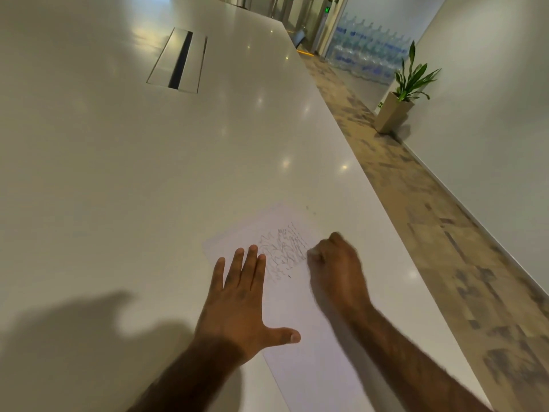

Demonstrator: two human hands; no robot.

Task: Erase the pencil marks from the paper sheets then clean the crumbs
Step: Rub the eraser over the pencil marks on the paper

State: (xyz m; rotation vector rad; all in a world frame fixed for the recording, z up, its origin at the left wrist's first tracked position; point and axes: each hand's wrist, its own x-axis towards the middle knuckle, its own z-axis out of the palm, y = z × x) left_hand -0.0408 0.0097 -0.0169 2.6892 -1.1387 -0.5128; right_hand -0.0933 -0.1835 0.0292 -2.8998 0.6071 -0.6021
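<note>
A white paper sheet (303, 346) lies on the white table near its right edge. Grey pencil scribbles (285, 251) cover its far part. My left hand (240, 301) presses flat on the sheet's left side, fingers straight and spread. My right hand (335, 269) is curled into a fist at the right end of the scribbles, its fingertips down on the paper. A small pale thing, probably an eraser (312, 253), just shows at its fingertips; most of it is hidden. A few dark crumbs (288, 275) lie below the scribbles.
The long white table (148, 188) stretches away, with a metal cable hatch (178, 60) set in it far ahead. Its right edge drops to a patterned carpet floor (430, 233). A potted plant (401, 99) and stacked water bottles (368, 49) stand by the wall.
</note>
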